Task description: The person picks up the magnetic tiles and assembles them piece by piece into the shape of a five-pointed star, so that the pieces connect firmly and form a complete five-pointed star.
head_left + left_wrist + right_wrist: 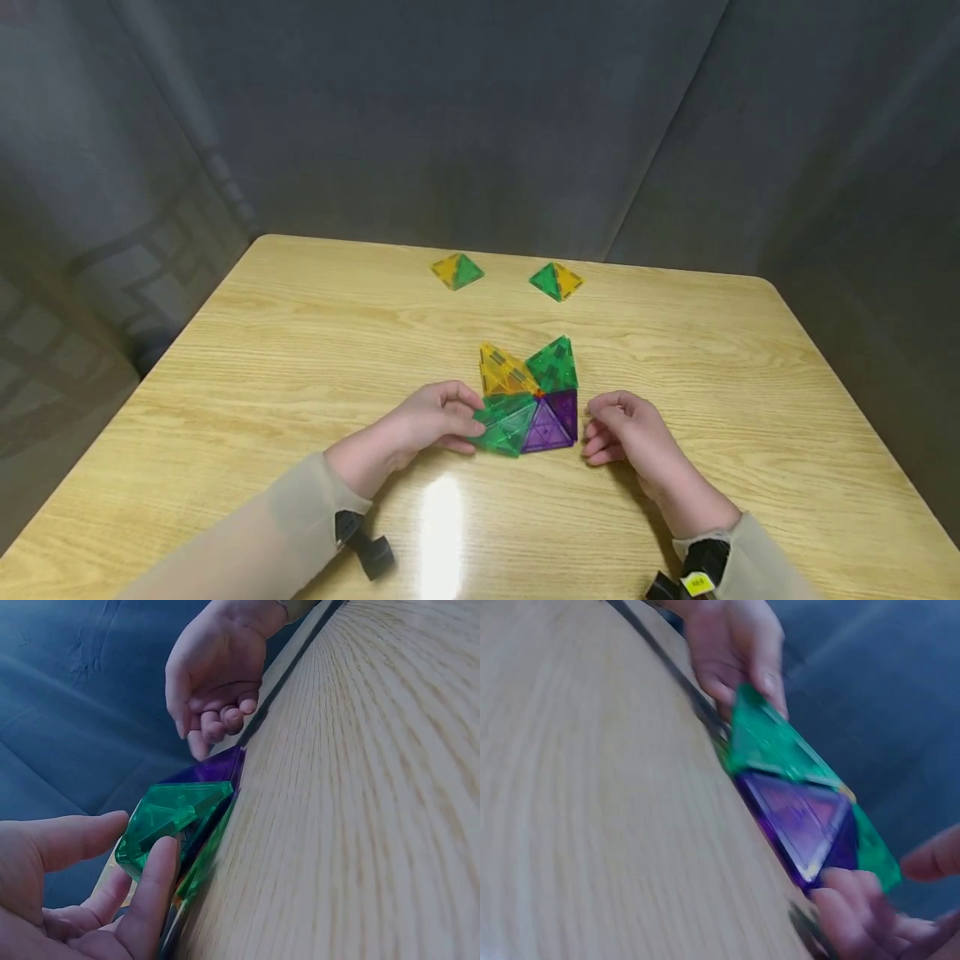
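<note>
On the table, a cluster of translucent magnetic tiles forms raised pyramid shapes that meet near one middle point. My left hand pinches the outer end of the green tile piece at the cluster's near left, thumb and fingers on either side. Purple tiles stand at the near right, against the green piece. Behind them are a yellow tile pyramid and another green tile pyramid. My right hand hovers just right of the purple tiles, fingers loosely bent, holding nothing; the right wrist view shows its fingers beside the purple edge.
Two small yellow-and-green tile pyramids, one at left and one at right, sit near the far edge of the wooden table. Dark grey fabric panels rise behind and beside the table.
</note>
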`<state>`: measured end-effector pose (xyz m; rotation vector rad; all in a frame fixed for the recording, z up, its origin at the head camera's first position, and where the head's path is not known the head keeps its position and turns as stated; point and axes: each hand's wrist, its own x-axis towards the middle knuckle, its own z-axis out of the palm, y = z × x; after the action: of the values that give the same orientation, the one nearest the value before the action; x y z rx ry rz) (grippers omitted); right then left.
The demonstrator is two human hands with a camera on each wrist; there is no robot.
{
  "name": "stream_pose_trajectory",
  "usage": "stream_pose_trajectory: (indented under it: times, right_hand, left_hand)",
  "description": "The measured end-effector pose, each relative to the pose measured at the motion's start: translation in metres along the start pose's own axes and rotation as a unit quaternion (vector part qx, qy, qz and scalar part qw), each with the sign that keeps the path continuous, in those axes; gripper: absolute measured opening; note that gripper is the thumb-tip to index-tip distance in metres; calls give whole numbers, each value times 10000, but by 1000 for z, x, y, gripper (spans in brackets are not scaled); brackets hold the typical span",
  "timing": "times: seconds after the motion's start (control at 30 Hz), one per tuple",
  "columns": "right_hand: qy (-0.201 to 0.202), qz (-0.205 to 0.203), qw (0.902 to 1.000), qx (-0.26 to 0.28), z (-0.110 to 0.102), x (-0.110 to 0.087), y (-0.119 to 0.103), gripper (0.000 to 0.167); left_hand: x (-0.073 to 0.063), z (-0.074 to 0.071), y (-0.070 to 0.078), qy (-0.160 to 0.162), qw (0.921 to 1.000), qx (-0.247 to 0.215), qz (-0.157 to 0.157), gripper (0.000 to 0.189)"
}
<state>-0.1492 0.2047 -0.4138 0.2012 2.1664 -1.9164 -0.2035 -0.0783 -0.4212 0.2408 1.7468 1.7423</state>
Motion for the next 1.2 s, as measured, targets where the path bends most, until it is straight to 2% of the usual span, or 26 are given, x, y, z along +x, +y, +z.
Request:
stream_pose_trajectory:
  times: [0.07, 0.17, 0.43, 0.63, 0.8, 0.93, 1.07, 1.2]
  right_hand:
    - [-158, 124, 9998, -27, -7, 1, 3, 37]
    - [-704, 258, 9972, -20, -13, 1, 6, 41]
    - [-1750, 288, 9818, 679, -10, 0, 10, 40]
    - [-1996, 264, 9769, 718, -3, 0, 12, 44]
    - [-2109, 316, 9736, 814, 2, -1, 12, 42]
    - [-2372, 331, 9676, 800, 4, -2, 9, 40]
    - [-2826, 139, 9575, 553, -4, 2, -4, 39]
    - [-3107, -407, 9486, 452, -18, 16, -31, 29]
  left_hand:
    - [0, -1, 0, -4, 10000, 10, 34, 35]
    - [0, -3, 0, 108, 9999, 27, 102, 35]
    - [12, -21, 1, 764, 9968, -173, 183, 36]
    - [22, -35, 3, 1175, 9921, -385, 189, 37]
    - [26, -40, 8, 1308, 9901, -463, 236, 38]
    - [27, -44, 12, 1446, 9885, -356, 245, 36]
    - [27, -54, 21, 1690, 9852, -213, 177, 36]
    - [28, -75, 41, 1936, 9805, -276, 210, 43]
